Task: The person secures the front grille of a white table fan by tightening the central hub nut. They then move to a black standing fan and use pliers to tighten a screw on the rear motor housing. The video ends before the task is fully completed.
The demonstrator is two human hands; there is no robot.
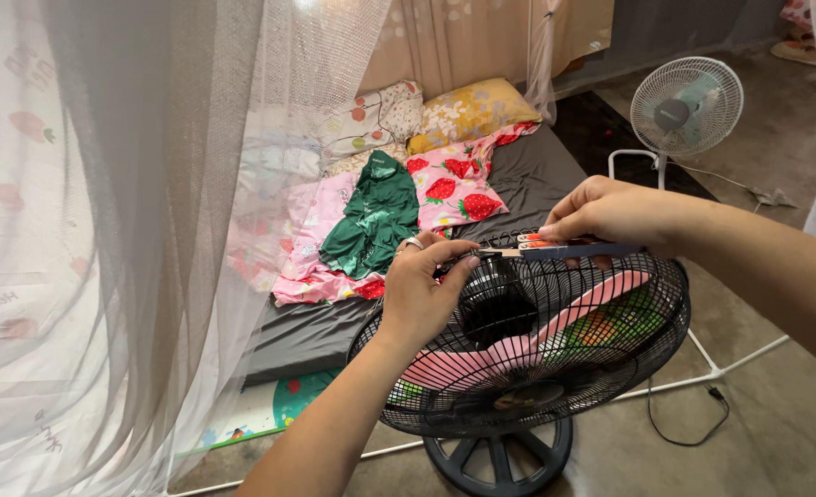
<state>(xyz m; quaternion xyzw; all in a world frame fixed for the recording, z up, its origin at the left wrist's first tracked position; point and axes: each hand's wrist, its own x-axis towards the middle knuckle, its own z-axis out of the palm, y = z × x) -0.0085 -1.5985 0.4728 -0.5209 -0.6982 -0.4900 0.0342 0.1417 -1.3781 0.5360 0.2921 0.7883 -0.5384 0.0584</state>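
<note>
Right hand (610,213) pinches the handle end of a screwdriver (555,248), its long axis lying level, tip pointing left toward the left hand (422,290). Left hand's fingers are curled shut on the tip end and the top edge of the black fan grille (610,368), beside the hub (500,313).

I see two bare arms with no sleeves on them. My left hand (423,293), near the middle of the frame, has a shiny silver ring (411,243) on one finger. My right hand (607,213), at the upper right, wears nothing.
</note>
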